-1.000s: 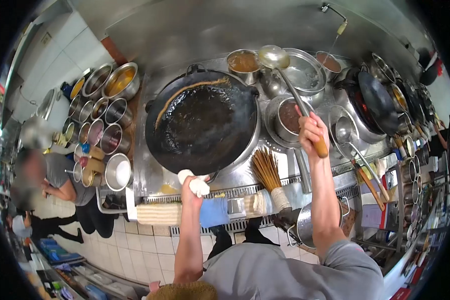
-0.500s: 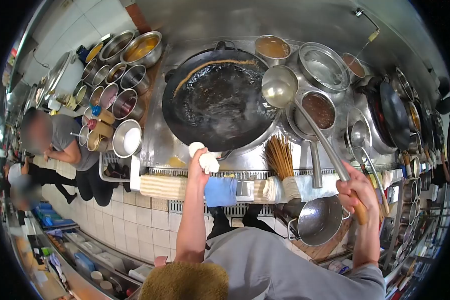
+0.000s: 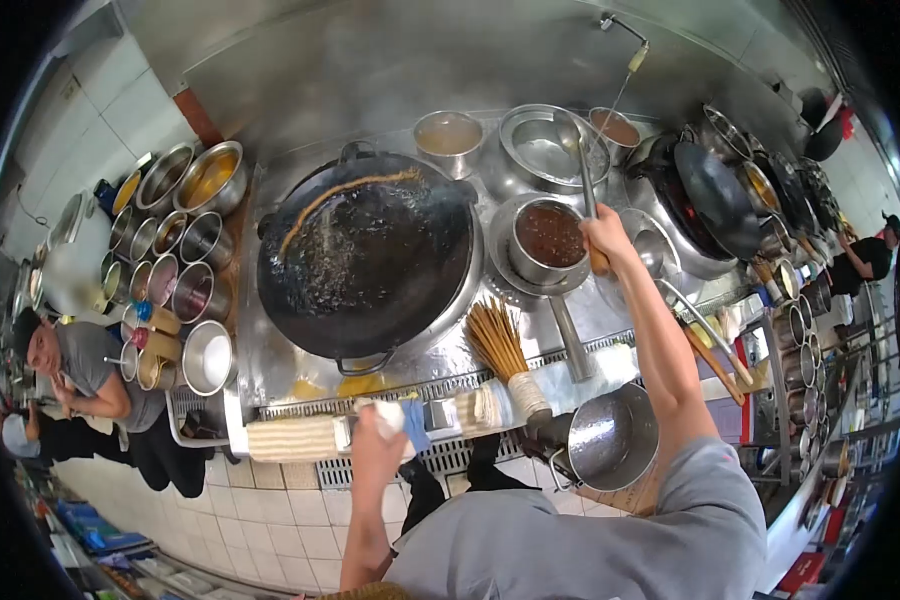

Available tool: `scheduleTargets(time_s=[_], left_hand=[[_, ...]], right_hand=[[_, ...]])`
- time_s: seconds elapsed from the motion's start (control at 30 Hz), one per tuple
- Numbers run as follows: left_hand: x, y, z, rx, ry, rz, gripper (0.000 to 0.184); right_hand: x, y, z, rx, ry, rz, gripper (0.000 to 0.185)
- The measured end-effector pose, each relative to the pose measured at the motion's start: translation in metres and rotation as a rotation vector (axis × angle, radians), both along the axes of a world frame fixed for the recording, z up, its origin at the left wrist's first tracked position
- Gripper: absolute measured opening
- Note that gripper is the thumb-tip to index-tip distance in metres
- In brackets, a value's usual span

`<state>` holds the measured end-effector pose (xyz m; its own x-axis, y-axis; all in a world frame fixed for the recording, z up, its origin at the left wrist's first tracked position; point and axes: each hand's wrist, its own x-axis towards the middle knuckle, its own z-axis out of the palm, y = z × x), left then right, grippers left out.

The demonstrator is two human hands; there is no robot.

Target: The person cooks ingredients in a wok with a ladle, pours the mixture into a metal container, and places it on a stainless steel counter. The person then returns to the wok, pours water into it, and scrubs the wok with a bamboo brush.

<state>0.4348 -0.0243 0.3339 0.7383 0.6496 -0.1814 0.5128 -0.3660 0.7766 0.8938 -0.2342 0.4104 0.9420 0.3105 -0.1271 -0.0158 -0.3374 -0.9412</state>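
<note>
My right hand (image 3: 605, 236) is stretched forward, closed around the wooden handle of a long metal ladle (image 3: 586, 170). The ladle's bowl is over the wide metal pan of water (image 3: 530, 150) at the back; whether it dips in, I cannot tell. Close to my body, my left hand (image 3: 375, 445) grips a bunched white cloth (image 3: 388, 412) near the stove's front edge. Beyond it sits a large black wok (image 3: 410, 310), its near loop handle free. Steaming, bubbling liquid lies in the wok's left part, below a brownish foam line.
A pot of brown sauce (image 3: 548, 240) rests on a strainer right of the wok. A bamboo brush (image 3: 498, 340) lies at the front edge. Metal bowls (image 3: 205, 240) crowd the left. A second wok (image 3: 715, 200) stands right. A person (image 3: 105, 370) is at far left.
My right hand has carried the ladle forward, from beside the wok to the water pan. My left hand has drawn back from the wok's near edge with the cloth. The view has turned right.
</note>
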Motion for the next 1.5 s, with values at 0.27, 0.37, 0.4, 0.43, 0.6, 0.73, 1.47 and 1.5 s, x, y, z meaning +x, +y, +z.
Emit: scheduleTargets(time_s=[0.27,0.37,0.4,0.43,0.6,0.73,1.47,1.5], left_hand=[[0.003,-0.018,-0.007,0.267,0.296,-0.099,0.063],[0.005,-0.014,-0.006,0.302,0.294,-0.109,0.059],[0.005,-0.014,-0.008,0.311,0.298,-0.125,0.058],[0.005,-0.013,-0.01,0.347,0.288,-0.141,0.059],[0.006,-0.013,-0.009,0.305,0.337,-0.164,0.068],[-0.001,-0.013,-0.003,0.339,0.301,-0.199,0.073],[0.091,-0.062,0.121,0.213,-0.224,-0.172,0.008],[0.107,-0.062,0.124,0.213,-0.264,-0.202,0.008]], right_hand=[[-0.005,0.006,-0.003,1.368,1.022,0.244,0.016],[-0.046,0.003,0.005,1.554,1.056,0.359,0.032],[-0.061,0.002,0.009,1.577,1.057,0.37,0.039],[-0.078,0.002,0.015,1.607,1.088,0.376,0.04],[-0.168,-0.007,0.045,1.675,1.288,0.296,0.053],[-0.212,-0.022,0.058,1.455,1.343,0.236,0.056],[-0.247,0.023,-0.033,-0.206,-0.244,0.657,0.056],[-0.235,0.017,-0.049,-0.116,-0.308,0.524,0.052]])
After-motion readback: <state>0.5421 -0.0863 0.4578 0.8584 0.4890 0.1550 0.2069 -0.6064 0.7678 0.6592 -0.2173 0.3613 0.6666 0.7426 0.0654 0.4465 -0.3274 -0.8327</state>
